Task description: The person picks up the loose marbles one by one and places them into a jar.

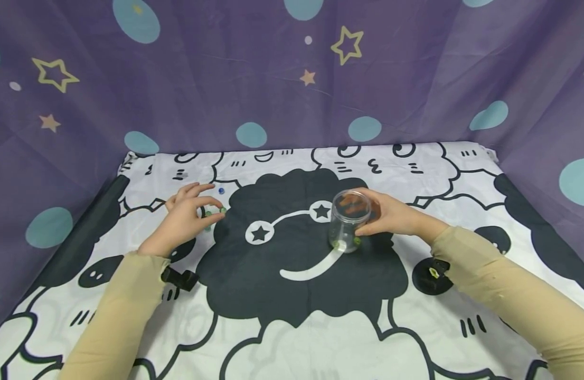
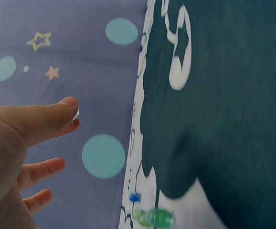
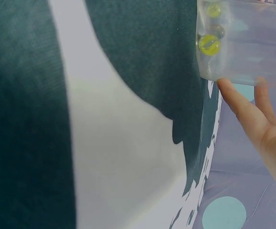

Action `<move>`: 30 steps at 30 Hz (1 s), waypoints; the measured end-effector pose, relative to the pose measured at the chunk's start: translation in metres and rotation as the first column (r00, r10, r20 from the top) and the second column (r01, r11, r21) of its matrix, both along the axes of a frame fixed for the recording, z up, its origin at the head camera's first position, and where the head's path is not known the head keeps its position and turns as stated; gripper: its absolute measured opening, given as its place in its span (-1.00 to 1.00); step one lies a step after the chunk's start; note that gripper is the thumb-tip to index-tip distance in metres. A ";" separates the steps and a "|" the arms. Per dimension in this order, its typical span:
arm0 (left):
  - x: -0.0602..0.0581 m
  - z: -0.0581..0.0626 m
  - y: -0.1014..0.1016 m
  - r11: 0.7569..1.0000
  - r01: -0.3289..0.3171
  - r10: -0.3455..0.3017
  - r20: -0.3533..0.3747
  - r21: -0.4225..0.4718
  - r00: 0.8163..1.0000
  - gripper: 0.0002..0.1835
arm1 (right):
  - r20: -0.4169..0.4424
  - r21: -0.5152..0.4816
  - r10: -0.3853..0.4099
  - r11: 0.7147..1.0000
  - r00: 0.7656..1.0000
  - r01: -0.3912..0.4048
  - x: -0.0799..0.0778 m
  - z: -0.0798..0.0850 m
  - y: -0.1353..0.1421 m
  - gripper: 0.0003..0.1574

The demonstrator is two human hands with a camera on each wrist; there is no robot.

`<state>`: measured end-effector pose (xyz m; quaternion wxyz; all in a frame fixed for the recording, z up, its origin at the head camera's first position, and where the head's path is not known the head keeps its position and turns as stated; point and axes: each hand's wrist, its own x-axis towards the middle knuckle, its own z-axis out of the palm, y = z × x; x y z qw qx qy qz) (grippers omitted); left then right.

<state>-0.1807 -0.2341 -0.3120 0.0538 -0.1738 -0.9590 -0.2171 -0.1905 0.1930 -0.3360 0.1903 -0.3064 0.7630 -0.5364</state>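
Between thumb and index finger my left hand (image 1: 184,215) pinches a small greenish marble (image 1: 223,211); in the left wrist view only a sliver of it shows behind the thumb. Below that hand, a blue marble (image 1: 221,191) and several green marbles (image 2: 161,218) lie on the cloth. My right hand (image 1: 387,212) grips a clear, lidless jar (image 1: 341,228) from its right side, with fingers behind it and the thumb in front. The jar stands upright on the black patch. Inside, at its bottom, are a few yellow-green marbles (image 3: 209,45).
A white cloth (image 1: 297,345) with black cartoon drawings covers the table. Behind it and at both sides hangs a purple curtain (image 1: 201,95) with stars and teal spots. A black wrist device (image 1: 180,278) sits at the left cuff.
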 end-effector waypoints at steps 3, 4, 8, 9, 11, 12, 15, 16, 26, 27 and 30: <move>0.000 0.002 0.009 1.000 0.027 -0.027 -0.009 0.003 1.000 -0.88 | -0.003 -0.005 0.006 1.000 1.000 -0.006 0.000 0.001 0.000 -0.05; 0.000 0.002 0.012 0.999 0.034 -0.034 -0.013 0.002 0.999 -0.88 | -0.004 -0.006 0.007 1.000 1.000 -0.007 -0.001 0.001 0.000 -0.05; -0.001 0.004 0.023 0.998 0.065 -0.065 -0.030 0.010 0.997 -0.89 | -0.006 -0.008 0.007 1.000 1.000 -0.007 -0.001 0.000 0.000 -0.06; -0.001 0.004 0.026 0.997 0.070 -0.070 -0.035 0.013 0.997 -0.89 | -0.005 -0.010 0.007 1.000 1.000 -0.007 -0.001 0.000 0.000 -0.06; -0.001 0.005 0.031 0.996 0.084 -0.083 -0.045 0.023 0.996 -0.89 | -0.002 -0.012 0.005 1.000 1.000 -0.005 -0.001 0.000 0.000 -0.06; -0.001 0.005 0.033 0.995 0.091 -0.089 -0.050 0.029 0.995 -0.89 | -0.003 -0.014 0.005 1.000 1.000 -0.006 -0.001 0.000 0.000 -0.05; -0.001 0.007 0.038 0.993 0.107 -0.104 -0.062 0.044 0.993 -0.88 | -0.004 -0.017 0.008 1.000 1.000 -0.008 -0.001 -0.001 0.000 -0.05; -0.001 0.008 0.039 0.993 0.112 -0.109 -0.062 0.049 0.992 -0.88 | -0.005 -0.016 0.008 1.000 1.000 -0.008 -0.001 -0.001 0.000 -0.05; -0.005 0.014 0.060 0.986 0.149 -0.146 -0.055 0.071 0.988 -0.86 | -0.012 -0.011 0.010 1.000 1.000 -0.010 -0.001 -0.001 0.000 -0.05; -0.006 0.014 0.063 0.985 0.155 -0.151 -0.054 0.073 0.987 -0.86 | -0.011 -0.013 0.011 1.000 1.000 -0.011 -0.001 -0.001 0.000 -0.05; -0.007 0.016 0.073 0.981 0.177 -0.173 -0.053 0.084 0.984 -0.84 | -0.011 -0.015 0.012 1.000 1.000 -0.013 -0.001 -0.001 0.000 -0.05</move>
